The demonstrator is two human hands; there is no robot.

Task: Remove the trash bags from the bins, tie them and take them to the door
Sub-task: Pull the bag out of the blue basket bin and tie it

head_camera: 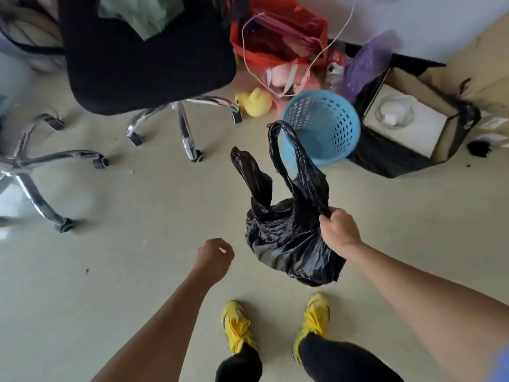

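Observation:
A black trash bag (pixel 286 232) hangs in front of me above the floor, its two handle loops sticking up untied. My right hand (pixel 340 230) is closed on the bag's right upper edge. Left of the bag and apart from it, my left hand (pixel 214 256) is curled into a loose fist that holds nothing. Behind the bag stands a blue perforated bin (pixel 322 125) with no bag inside it.
A black office chair (pixel 148 51) with chrome legs stands at the upper left; another chrome chair base (pixel 35 172) at the left. A yellow rubber duck (pixel 254 102), an orange bag (pixel 278 31), and an open cardboard box (pixel 410 119) lined with black plastic crowd the wall. My yellow shoes (pixel 237 326) are below.

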